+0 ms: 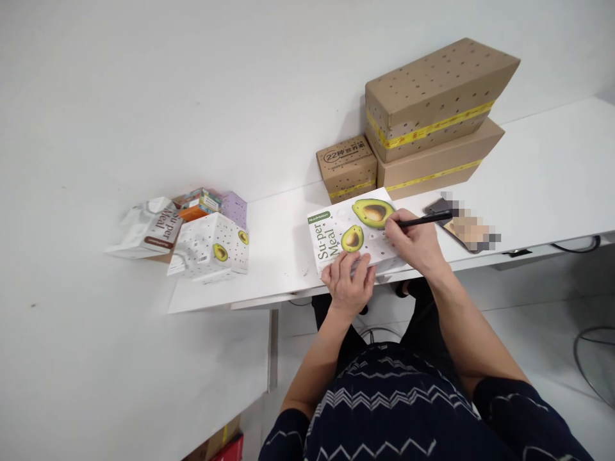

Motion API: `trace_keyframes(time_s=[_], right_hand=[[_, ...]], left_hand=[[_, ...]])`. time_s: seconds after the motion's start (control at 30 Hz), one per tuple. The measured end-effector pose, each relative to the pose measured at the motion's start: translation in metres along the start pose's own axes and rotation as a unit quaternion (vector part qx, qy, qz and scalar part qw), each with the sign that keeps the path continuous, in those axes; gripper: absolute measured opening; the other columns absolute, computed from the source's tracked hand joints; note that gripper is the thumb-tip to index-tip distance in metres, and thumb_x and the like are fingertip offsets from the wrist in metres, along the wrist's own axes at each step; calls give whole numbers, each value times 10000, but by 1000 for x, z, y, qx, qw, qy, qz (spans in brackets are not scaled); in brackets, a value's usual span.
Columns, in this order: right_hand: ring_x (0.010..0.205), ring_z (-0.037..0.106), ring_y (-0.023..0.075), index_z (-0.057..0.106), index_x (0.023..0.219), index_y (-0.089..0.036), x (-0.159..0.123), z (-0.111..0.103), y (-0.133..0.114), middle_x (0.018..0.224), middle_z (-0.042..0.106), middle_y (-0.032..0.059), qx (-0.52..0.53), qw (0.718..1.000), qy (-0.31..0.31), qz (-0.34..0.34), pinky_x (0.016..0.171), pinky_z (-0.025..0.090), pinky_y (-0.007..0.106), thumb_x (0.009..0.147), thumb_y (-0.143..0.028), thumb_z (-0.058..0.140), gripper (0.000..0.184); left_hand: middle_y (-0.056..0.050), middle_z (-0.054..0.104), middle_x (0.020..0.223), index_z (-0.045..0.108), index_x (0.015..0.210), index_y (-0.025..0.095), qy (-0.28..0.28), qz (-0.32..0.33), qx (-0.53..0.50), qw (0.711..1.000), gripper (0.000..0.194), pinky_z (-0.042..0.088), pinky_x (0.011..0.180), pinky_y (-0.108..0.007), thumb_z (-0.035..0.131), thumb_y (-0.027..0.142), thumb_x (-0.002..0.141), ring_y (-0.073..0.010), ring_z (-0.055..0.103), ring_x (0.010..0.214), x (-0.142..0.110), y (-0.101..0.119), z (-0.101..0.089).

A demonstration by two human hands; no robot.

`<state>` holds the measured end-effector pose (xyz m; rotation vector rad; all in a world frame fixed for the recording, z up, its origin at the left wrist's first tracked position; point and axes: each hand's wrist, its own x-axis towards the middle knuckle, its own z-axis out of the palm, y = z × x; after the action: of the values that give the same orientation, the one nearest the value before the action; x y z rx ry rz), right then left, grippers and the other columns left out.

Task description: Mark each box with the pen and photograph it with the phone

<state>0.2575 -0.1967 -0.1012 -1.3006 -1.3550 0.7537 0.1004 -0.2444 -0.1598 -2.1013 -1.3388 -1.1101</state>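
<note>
A white box printed "Su-per Meal" with avocado pictures and many small dark marks lies near the table's front edge. My left hand rests on its near edge, fingers spread over the top face. A black pen is gripped in my right hand, which sits at the box's right side. The pen's writing tip is hidden by my fingers, so I cannot tell whether it touches the box.
Taped cardboard boxes are stacked at the back right beside a smaller carton. A phone lies right of my hand. More boxes, including a dotted white one, stand left on the white table. A wall rises behind.
</note>
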Motion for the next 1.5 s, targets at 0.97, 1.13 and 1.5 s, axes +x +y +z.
trace_keyframes(time_s=[0.97, 1.13, 1.5], right_hand=[[1199, 395, 423, 425, 1398, -142, 18, -114, 145, 1353, 474, 233, -486, 860, -3, 155, 916, 354, 550, 767, -585, 578, 786], [1124, 473, 404, 477, 1364, -149, 1, -108, 134, 1250, 571, 223, -474, 868, 18, 148, 876, 408, 530, 769, -532, 569, 713], [926, 657, 276, 591, 1193, -236, -64, -63, 27, 1140, 663, 121, 372, 895, 63, 239, 759, 557, 477, 838, -631, 326, 594]], left_hand=[[-79, 698, 1008, 684, 1029, 243, -4, -9, 7, 1000, 218, 281, 931, -404, 632, 336, 838, -247, 619, 1046, 3, -24, 10], [-76, 701, 1002, 681, 1022, 232, 8, 1, 8, 1000, 220, 286, 928, -401, 649, 325, 825, -240, 617, 1040, 3, -23, 9], [-83, 708, 981, 691, 986, 238, 13, 6, 37, 999, 198, 300, 922, -405, 633, 332, 822, -238, 629, 1017, 4, -23, 11]])
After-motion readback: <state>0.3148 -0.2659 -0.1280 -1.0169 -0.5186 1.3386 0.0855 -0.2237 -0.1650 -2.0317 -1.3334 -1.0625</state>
